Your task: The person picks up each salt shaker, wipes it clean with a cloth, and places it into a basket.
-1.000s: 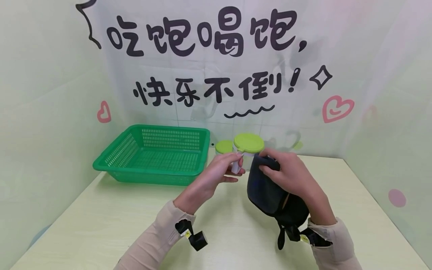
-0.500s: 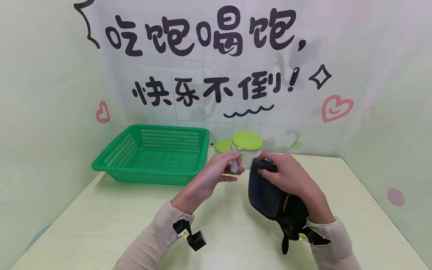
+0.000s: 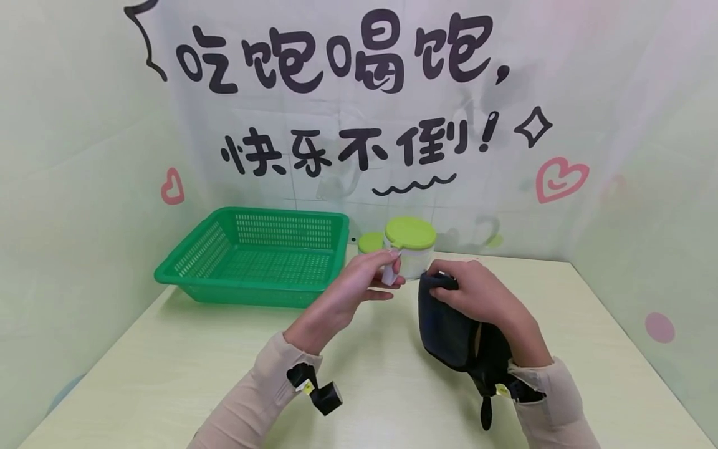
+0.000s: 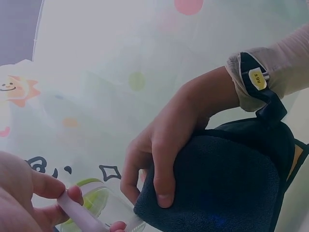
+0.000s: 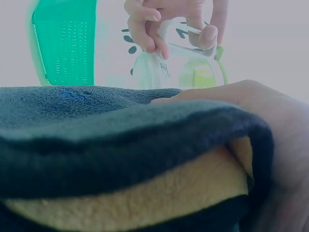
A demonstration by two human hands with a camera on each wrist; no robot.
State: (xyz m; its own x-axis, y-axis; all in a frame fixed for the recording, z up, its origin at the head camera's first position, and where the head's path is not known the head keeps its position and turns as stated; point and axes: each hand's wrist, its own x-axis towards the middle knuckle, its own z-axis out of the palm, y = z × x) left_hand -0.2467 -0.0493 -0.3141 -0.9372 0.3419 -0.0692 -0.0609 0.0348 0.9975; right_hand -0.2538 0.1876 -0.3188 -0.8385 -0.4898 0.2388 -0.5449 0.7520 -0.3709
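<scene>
Left hand (image 3: 350,293): its fingers (image 4: 50,186) were curled round the white handle (image 3: 389,272) of the clear jug (image 3: 413,262), thumb and forefinger pinching it — the jug sat just beyond the fingertips.
Right hand (image 3: 482,296): its fingers (image 4: 161,181) were bent over the top edge of a dark cloth (image 3: 449,327), the thumb tucked behind it, so the cloth was gripped and hung down below the palm towards the wrist.
Clear jug: upright, with a lime-green lid (image 3: 410,232); it stood between the two hands, its handle in the left fingers and the cloth's top edge just beside its wall. Whether its base touched the counter (image 3: 168,368) I could not tell.
Dark cloth: folded thick, dark blue-black outside; the right wrist view showed a yellow layer (image 5: 145,193) inside the fold.
Small container (image 3: 370,243): a second green-lidded pot, just behind the left fingertips and beside the jug.
Green basket (image 3: 255,257): slotted plastic, on the counter well to the left of the left fingers.
Wrist straps: a black band with a small camera on each beige sleeve (image 3: 252,399).
Backdrop (image 3: 336,93): a pale sheet with black lettering and pink hearts — behind everything.
</scene>
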